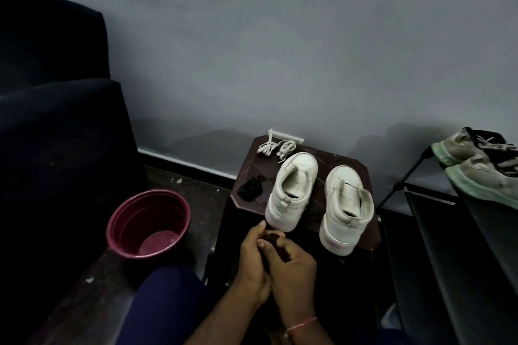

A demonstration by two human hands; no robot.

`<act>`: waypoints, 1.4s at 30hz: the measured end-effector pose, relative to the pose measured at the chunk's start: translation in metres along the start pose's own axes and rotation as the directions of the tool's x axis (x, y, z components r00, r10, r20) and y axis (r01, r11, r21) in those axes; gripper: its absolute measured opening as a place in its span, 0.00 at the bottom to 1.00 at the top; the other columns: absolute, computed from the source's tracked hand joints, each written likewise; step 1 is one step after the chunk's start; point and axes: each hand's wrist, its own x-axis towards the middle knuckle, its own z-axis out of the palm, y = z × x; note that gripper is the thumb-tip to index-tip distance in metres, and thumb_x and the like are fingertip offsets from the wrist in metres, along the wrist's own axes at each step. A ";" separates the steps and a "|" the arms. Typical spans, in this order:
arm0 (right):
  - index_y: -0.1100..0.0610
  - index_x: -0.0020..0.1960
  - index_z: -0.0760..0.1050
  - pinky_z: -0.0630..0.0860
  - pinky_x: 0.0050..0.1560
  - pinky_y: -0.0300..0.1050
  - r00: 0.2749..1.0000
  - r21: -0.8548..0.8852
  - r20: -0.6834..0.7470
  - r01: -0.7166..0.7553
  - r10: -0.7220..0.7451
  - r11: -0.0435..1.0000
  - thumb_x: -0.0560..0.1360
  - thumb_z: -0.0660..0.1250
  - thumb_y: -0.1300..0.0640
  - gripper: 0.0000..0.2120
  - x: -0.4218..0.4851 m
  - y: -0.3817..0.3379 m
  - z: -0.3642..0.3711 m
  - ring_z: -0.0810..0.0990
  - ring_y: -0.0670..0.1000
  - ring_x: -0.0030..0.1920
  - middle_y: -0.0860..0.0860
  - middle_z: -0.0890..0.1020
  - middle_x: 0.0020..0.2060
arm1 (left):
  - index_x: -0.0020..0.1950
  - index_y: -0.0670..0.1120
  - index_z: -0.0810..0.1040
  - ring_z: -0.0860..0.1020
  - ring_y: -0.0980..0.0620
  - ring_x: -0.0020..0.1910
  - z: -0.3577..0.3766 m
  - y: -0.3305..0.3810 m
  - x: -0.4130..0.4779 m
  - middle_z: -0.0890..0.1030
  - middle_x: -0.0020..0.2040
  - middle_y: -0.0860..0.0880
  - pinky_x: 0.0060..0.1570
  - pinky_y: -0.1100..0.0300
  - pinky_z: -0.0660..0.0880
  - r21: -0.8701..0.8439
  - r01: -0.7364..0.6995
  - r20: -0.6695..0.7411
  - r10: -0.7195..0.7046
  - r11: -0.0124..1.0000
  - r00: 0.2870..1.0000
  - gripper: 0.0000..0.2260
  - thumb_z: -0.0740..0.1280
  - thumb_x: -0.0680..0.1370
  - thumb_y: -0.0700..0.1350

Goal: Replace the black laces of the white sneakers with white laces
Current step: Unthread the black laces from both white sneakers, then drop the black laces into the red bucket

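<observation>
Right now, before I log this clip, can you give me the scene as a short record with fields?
surface: dark table
shoes: white sneakers side by side on the table, no laces in them, heels toward the person
white laces: loose at the table's far corner
loose black lace: bunched on the table beside the sneakers
hands: left hand and right hand together hold the held black lace
floor: maroon bucket
progress: white laces not yet threaded

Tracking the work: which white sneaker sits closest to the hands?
The left sneaker, beside the loose black lace on the stool; its heel nearly meets the left hand. The right sneaker stands farther off.
</observation>
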 end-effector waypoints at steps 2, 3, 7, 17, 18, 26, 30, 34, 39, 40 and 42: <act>0.52 0.47 0.83 0.77 0.48 0.40 0.986 -0.102 0.161 0.066 -0.049 0.993 0.75 0.65 0.47 0.12 -0.005 0.000 0.018 0.83 0.43 0.45 0.47 0.86 0.42 | 0.33 0.41 0.75 0.74 0.48 0.30 -0.019 0.012 0.005 0.75 0.29 0.44 0.33 0.59 0.72 -0.041 -0.059 -0.053 0.057 0.997 0.997 0.16 0.62 0.75 0.50; 0.54 0.50 0.83 0.77 0.51 0.42 0.955 -0.164 0.294 0.094 -0.042 0.982 0.76 0.61 0.47 0.15 -0.005 0.000 0.024 0.82 0.44 0.48 0.48 0.85 0.46 | 0.33 0.41 0.74 0.74 0.48 0.30 -0.029 0.017 0.007 0.75 0.28 0.44 0.35 0.57 0.71 -0.038 -0.093 -0.085 0.089 0.995 0.992 0.15 0.63 0.74 0.50; 0.52 0.44 0.83 0.76 0.47 0.34 0.864 -0.303 0.503 0.194 -0.016 0.933 0.73 0.66 0.61 0.08 0.002 -0.010 0.037 0.81 0.39 0.43 0.45 0.85 0.40 | 0.33 0.43 0.71 0.73 0.52 0.29 -0.056 0.023 0.005 0.72 0.30 0.46 0.33 0.59 0.70 -0.028 -0.156 -0.077 0.153 0.987 0.985 0.12 0.67 0.73 0.47; 0.54 0.46 0.84 0.76 0.45 0.31 0.902 -0.169 0.342 0.335 -0.264 0.927 0.73 0.70 0.63 0.07 0.030 -0.053 0.049 0.82 0.39 0.42 0.44 0.85 0.40 | 0.32 0.48 0.69 0.74 0.52 0.26 -0.044 0.078 0.033 0.73 0.27 0.48 0.30 0.61 0.74 -0.105 -0.175 -0.266 0.142 0.979 0.954 0.16 0.67 0.76 0.52; 0.55 0.47 0.84 0.75 0.45 0.30 0.903 -0.192 0.337 0.342 -0.265 0.920 0.73 0.69 0.65 0.08 0.039 -0.057 0.051 0.82 0.39 0.42 0.45 0.86 0.40 | 0.32 0.49 0.69 0.75 0.52 0.25 -0.044 0.085 0.036 0.74 0.28 0.48 0.28 0.62 0.75 -0.144 -0.155 -0.260 0.114 0.977 0.959 0.16 0.67 0.76 0.54; 0.54 0.49 0.83 0.78 0.48 0.37 0.880 -0.316 0.425 0.362 -0.210 0.877 0.70 0.69 0.64 0.10 0.047 -0.047 0.077 0.83 0.41 0.43 0.47 0.86 0.43 | 0.36 0.43 0.76 0.79 0.47 0.36 -0.041 0.081 0.046 0.79 0.35 0.43 0.43 0.55 0.76 -0.093 -0.118 -0.156 0.102 0.989 0.982 0.19 0.64 0.76 0.57; 0.51 0.53 0.79 0.77 0.46 0.39 0.797 -0.322 0.580 0.412 -0.166 0.853 0.71 0.61 0.60 0.14 0.036 -0.049 0.079 0.82 0.43 0.43 0.49 0.85 0.43 | 0.33 0.42 0.78 0.79 0.48 0.31 -0.057 0.077 0.050 0.80 0.32 0.43 0.37 0.57 0.75 -0.022 -0.164 -0.308 0.149 0.986 0.940 0.14 0.67 0.76 0.49; 0.53 0.60 0.78 0.77 0.52 0.41 0.813 -0.383 0.523 0.494 -0.257 0.781 0.71 0.63 0.69 0.20 0.064 -0.070 0.074 0.83 0.49 0.49 0.52 0.85 0.49 | 0.32 0.48 0.67 0.64 0.57 0.18 -0.067 0.085 0.050 0.66 0.22 0.53 0.19 0.67 0.60 -0.127 -0.104 -0.369 0.051 0.986 0.928 0.18 0.65 0.78 0.53; 0.50 0.78 0.55 0.57 0.74 0.57 0.776 -0.761 0.622 0.564 0.110 0.321 0.77 0.64 0.58 0.32 0.119 -0.062 0.087 0.52 0.66 0.76 0.62 0.55 0.76 | 0.33 0.48 0.69 0.61 0.59 0.17 -0.071 0.089 0.057 0.64 0.22 0.53 0.16 0.69 0.60 -0.158 0.042 -0.244 -0.080 0.987 0.966 0.15 0.70 0.75 0.50; 0.48 0.78 0.51 0.55 0.74 0.61 0.776 -0.794 0.596 0.529 0.206 0.300 0.76 0.67 0.54 0.37 0.126 -0.056 0.089 0.47 0.68 0.76 0.63 0.50 0.77 | 0.36 0.46 0.72 0.63 0.59 0.17 -0.069 0.090 0.057 0.66 0.23 0.52 0.17 0.69 0.64 -0.159 0.061 -0.199 -0.092 0.985 0.976 0.10 0.70 0.74 0.46; 0.45 0.79 0.46 0.52 0.75 0.62 0.769 -0.815 0.569 0.480 0.292 0.325 0.71 0.73 0.45 0.47 0.136 -0.050 0.092 0.44 0.69 0.76 0.64 0.46 0.77 | 0.40 0.42 0.75 0.69 0.58 0.20 -0.067 0.091 0.059 0.72 0.26 0.48 0.23 0.65 0.73 -0.129 0.096 -0.153 -0.116 0.987 0.981 0.05 0.68 0.75 0.39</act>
